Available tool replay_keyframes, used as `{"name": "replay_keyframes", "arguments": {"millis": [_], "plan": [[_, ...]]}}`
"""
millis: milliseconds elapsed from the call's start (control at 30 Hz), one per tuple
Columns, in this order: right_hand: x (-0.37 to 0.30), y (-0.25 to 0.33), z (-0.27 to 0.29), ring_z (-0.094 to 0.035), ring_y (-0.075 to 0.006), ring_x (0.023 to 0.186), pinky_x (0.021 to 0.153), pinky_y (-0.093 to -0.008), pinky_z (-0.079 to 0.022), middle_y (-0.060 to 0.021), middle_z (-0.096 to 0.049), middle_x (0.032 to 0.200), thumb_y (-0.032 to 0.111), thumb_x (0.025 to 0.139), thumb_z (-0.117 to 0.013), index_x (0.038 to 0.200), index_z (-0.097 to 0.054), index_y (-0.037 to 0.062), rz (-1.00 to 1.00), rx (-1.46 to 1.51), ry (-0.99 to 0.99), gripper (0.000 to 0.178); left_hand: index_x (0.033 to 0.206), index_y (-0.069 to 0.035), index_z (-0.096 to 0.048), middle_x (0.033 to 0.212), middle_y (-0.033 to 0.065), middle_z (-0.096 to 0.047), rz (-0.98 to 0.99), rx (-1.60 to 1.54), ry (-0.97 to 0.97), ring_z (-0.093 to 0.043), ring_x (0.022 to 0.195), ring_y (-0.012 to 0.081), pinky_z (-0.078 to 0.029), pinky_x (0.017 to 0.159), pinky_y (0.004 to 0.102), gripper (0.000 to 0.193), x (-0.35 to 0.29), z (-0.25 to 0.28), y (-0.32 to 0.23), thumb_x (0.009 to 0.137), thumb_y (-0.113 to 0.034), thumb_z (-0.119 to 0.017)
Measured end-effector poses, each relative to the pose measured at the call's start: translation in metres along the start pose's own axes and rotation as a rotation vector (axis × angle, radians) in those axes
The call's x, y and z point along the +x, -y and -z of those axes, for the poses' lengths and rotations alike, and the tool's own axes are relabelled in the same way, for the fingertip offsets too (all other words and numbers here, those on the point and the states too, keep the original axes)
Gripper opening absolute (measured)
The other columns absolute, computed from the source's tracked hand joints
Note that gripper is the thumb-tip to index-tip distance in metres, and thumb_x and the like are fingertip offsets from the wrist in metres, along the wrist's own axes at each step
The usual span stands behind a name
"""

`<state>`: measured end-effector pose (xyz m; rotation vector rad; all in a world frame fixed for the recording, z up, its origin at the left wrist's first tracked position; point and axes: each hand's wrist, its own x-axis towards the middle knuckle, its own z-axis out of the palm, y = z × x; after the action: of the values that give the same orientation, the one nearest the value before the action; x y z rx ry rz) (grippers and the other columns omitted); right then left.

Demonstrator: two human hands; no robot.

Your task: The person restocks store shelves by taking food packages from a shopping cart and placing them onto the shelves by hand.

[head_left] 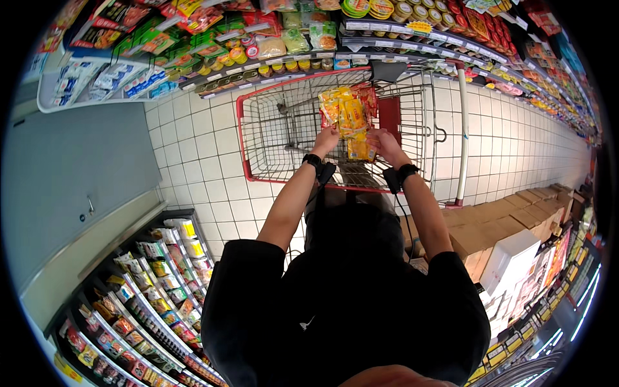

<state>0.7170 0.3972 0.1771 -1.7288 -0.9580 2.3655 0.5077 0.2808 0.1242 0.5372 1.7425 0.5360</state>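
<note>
Yellow packets lie in a loose pile inside a wire shopping cart, with red packets at the pile's right side. My left hand is closed at the pile's near left edge; its fingertips are curled in, and what they pinch, if anything, is too small to tell. On the other side, my right hand grips the right edge of a yellow packet at the near end of the pile. Both wrists carry a dark band with a small black device.
Shelves of packets and jars curve along the far side beyond the cart. The cart's handle is at the right. Cardboard boxes stand at the lower right, another stocked shelf at the lower left, a grey door at the left.
</note>
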Motion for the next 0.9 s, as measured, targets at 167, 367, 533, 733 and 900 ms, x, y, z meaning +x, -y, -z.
{"name": "replay_keyframes", "arguments": {"millis": [167, 367, 533, 733, 900], "plan": [[0.032, -0.034, 0.023, -0.062, -0.0202, 0.100, 0.084, -0.0315, -0.049, -0.0100, -0.062, 0.120, 0.023, 0.095, -0.051, 0.125, -0.052, 0.0046, -0.104, 0.088, -0.083, 0.035, 0.110, -0.004, -0.060, 0.097, 0.0094, -0.066, 0.116, 0.070, 0.108, -0.065, 0.086, 0.0232, -0.051, 0.076, 0.0389, 0.026, 0.034, -0.029, 0.004, 0.099, -0.027, -0.053], [0.064, -0.051, 0.024, -0.060, -0.0242, 0.111, 0.095, -0.0327, -0.047, -0.0126, -0.060, 0.125, 0.026, 0.095, -0.054, 0.130, -0.049, 0.0045, -0.112, 0.274, -0.007, 0.041, 0.097, -0.002, -0.060, 0.079, 0.0116, -0.063, 0.012, 0.023, -0.064, -0.061, 0.068, 0.0249, -0.050, 0.064, 0.0418, 0.023, 0.111, -0.063, 0.038, 0.097, -0.024, -0.053], [0.084, -0.066, 0.043, -0.061, -0.0217, 0.111, 0.091, -0.0308, -0.046, -0.0112, -0.060, 0.126, 0.030, 0.095, -0.055, 0.130, -0.049, 0.0058, -0.142, 0.350, 0.006, 0.042, 0.104, 0.001, -0.061, 0.089, 0.0166, -0.068, 0.098, -0.055, -0.076, -0.067, 0.081, 0.0307, -0.054, 0.070, 0.0428, 0.028, 0.161, -0.101, 0.040, 0.093, -0.025, -0.059], [0.078, -0.060, 0.044, -0.059, -0.0218, 0.109, 0.091, -0.0333, -0.046, -0.0095, -0.060, 0.124, 0.030, 0.095, -0.056, 0.128, -0.052, 0.0062, -0.175, 0.376, 0.011, 0.041, 0.096, 0.005, -0.058, 0.076, 0.0159, -0.064, 0.159, 0.017, -0.207, -0.066, 0.072, 0.0235, -0.051, 0.061, 0.0372, 0.027, 0.186, -0.116, 0.053, 0.084, -0.016, -0.069], [0.068, -0.063, 0.069, -0.057, -0.0246, 0.111, 0.088, -0.0319, -0.046, -0.0106, -0.056, 0.128, 0.024, 0.095, -0.054, 0.133, -0.049, 0.0037, -0.129, 0.471, 0.011, 0.044, 0.075, 0.000, -0.061, 0.070, 0.0157, -0.065, 0.211, -0.082, -0.231, -0.066, 0.067, 0.0294, -0.051, 0.060, 0.0413, 0.022, 0.189, -0.132, 0.029, 0.078, -0.017, -0.073]]}}
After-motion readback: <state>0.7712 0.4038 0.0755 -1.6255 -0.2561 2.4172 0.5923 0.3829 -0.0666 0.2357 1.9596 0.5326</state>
